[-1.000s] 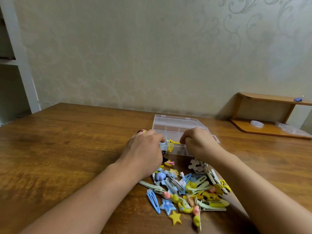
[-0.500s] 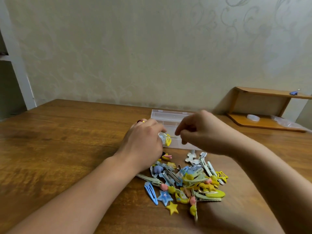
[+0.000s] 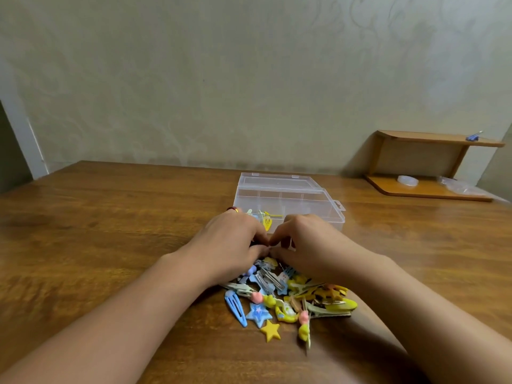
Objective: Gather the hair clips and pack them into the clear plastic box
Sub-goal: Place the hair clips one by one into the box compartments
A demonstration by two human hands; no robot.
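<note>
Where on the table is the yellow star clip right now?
In the head view, the yellow star clip lies at the pile's near edge, just nearer than the blue star clip.

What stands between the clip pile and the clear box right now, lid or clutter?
Nothing visible does. The clear plastic box sits open just beyond the hair clips, its lid folded back. Only the left hand and right hand are between them, at the pile's far edge.

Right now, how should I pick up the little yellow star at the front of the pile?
Pinch the yellow star from above by two opposite edges between its points. It lies flat on the table at the near edge of the hair clips, with bare wood on its near side, so probably come from there, clear of the blue star clip.
</note>
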